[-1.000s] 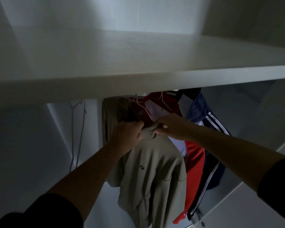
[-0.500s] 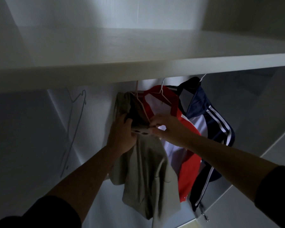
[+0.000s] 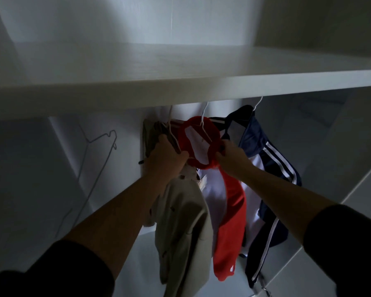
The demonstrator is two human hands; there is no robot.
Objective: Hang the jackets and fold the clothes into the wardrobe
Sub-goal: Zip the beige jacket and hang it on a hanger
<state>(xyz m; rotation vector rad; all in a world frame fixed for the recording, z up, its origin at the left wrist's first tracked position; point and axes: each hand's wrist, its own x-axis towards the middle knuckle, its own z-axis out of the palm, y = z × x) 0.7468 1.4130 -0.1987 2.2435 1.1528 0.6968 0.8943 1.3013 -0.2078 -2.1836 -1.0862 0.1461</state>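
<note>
Inside the wardrobe hang three jackets on white hangers under the shelf [image 3: 180,91]. A beige jacket [image 3: 180,228] hangs at the left, and my left hand [image 3: 165,155] grips its collar near the hanger. A red and white jacket [image 3: 227,211] hangs in the middle; my right hand [image 3: 231,157] pinches the right side of its red collar. A navy jacket with white stripes [image 3: 272,168] hangs to the right, untouched. The rail itself is hidden behind the shelf edge.
An empty wire hanger [image 3: 99,159] hangs against the left wall of the wardrobe. The white shelf juts out overhead. The wardrobe's right wall [image 3: 341,146] stands close to the navy jacket. A white floor panel [image 3: 137,254] lies below the clothes.
My right hand left the beige jacket's collar and moved right onto the red collar. My left hand stayed on the beige jacket. The view tilted down, showing more of the hangers.
</note>
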